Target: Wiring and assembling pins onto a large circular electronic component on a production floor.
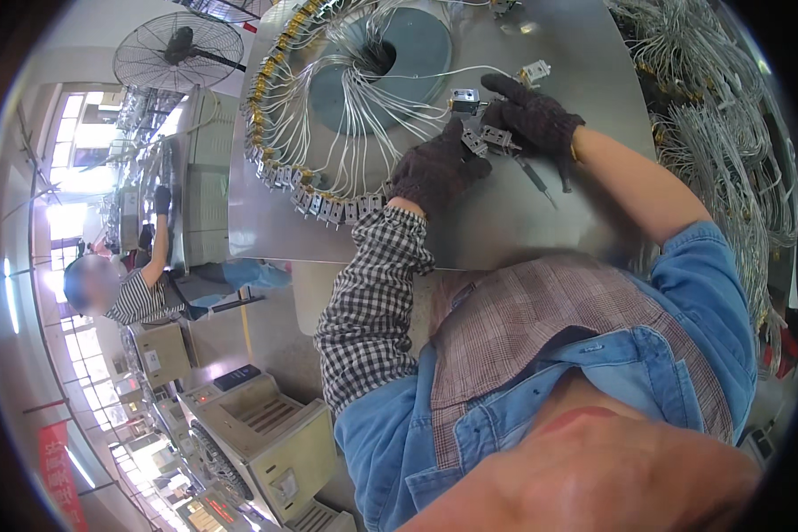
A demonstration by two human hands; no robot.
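Observation:
Both my hands wear dark knit gloves over a shiny metal table. My left hand pinches a small grey wired connector block from below. My right hand grips another small grey block next to it, and a dark screwdriver sticks out under the palm toward the near right. A small metal cube part sits just above the fingers. White wires fan out from a round grey disc to a ring of connectors.
Heaps of white wire harnesses hang along the right side. A white clip lies beyond my right hand. At the left a person in a striped shirt reaches up at another bench, under a large fan. Beige machines stand below.

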